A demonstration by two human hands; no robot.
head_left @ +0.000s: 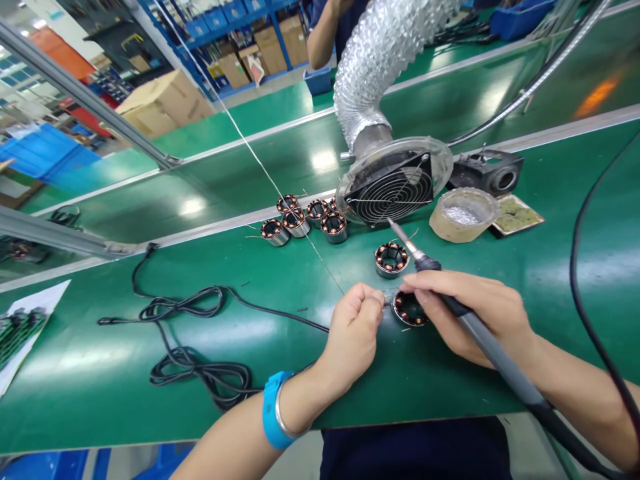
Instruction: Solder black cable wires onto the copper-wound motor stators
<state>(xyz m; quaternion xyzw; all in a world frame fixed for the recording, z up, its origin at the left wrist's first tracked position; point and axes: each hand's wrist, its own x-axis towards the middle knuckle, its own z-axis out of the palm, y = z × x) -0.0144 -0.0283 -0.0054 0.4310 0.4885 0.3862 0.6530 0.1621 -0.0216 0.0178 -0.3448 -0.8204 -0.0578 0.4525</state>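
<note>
Pinching together, the left hand's (353,330) fingers hold what appears to be the black cable's (275,312) end; the right hand's (493,312) are clamped around the soldering iron (500,357). The stator (409,318) lies between both sets of fingertips. Should the right wrist dip, the tip could scorch the second stator (391,269) just beyond.

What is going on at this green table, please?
A person's right hand holds a soldering iron, its tip pointing away from the copper-wound ring on the table. The left hand seems to pinch the end of a black cable at this ring's left edge. Another ring stands just behind, and more rings are grouped beside the fan.
</note>
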